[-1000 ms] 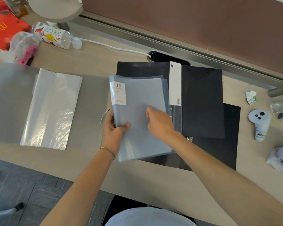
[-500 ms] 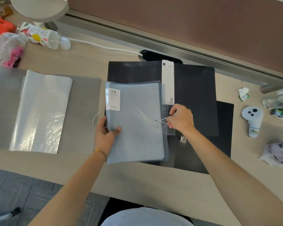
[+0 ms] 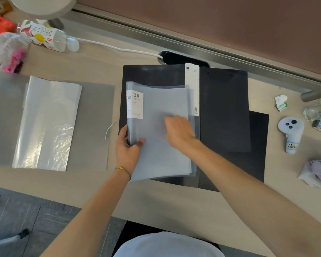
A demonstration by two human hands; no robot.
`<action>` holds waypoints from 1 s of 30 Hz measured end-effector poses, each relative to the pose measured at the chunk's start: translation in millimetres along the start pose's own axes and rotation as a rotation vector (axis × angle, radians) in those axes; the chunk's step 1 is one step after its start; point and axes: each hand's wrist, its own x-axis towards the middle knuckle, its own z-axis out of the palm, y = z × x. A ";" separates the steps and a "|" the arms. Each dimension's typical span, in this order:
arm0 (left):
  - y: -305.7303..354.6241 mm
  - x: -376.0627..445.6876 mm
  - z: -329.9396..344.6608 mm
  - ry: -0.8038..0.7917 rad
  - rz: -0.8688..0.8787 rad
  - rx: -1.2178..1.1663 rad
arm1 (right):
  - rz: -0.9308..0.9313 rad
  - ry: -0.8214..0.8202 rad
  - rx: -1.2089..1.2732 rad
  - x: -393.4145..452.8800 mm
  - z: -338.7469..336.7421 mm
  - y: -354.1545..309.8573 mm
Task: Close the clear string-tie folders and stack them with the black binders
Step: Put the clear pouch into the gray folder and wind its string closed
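A translucent grey string-tie folder (image 3: 161, 101) with a white "20 pockets" label lies on top of the black binders (image 3: 224, 108) in the middle of the desk. My left hand (image 3: 127, 145) grips the folder's left edge, thumb on the cover. My right hand (image 3: 179, 130) rests on the cover near its right edge, fingers curled and pointing left; the button and string are hidden beneath it. Another open clear folder (image 3: 93, 127) lies flat to the left, with a loose white string (image 3: 109, 128) at its right edge.
A plastic sleeve (image 3: 46, 123) lies on the left folder. A bottle (image 3: 44, 36) on its side, a white cable (image 3: 119, 49) and red packaging (image 3: 0, 26) sit at the back left. A white controller (image 3: 291, 134), crumpled paper (image 3: 281, 102) and a tissue pack (image 3: 317, 173) are at the right.
My right hand held the string out past the folder's right edge half a second ago; it is now back over the cover, hiding the button. My left hand keeps its grip.
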 end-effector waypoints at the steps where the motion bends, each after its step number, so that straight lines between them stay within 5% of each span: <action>1: -0.6 0.2 0.7 0.014 -0.006 -0.015 | -0.037 0.007 -0.046 -5.4 5.1 -4.9; 5: -10.5 2.0 -2.6 0.123 -0.073 -0.072 | -0.005 0.095 0.133 -29.9 32.2 4.3; 11: -27.1 -2.0 -3.5 0.107 -0.108 -0.062 | 0.534 0.166 0.945 -47.6 51.8 33.8; 13: -29.6 -3.0 -3.8 0.093 -0.112 -0.072 | 0.613 0.164 1.048 -45.1 46.1 39.9; 21: -26.1 2.7 -6.5 0.067 -0.089 -0.064 | 0.521 0.177 0.533 -29.3 23.4 58.8; 30: -23.1 8.2 -8.7 0.029 -0.038 -0.029 | 0.178 0.169 0.344 3.1 -3.1 57.4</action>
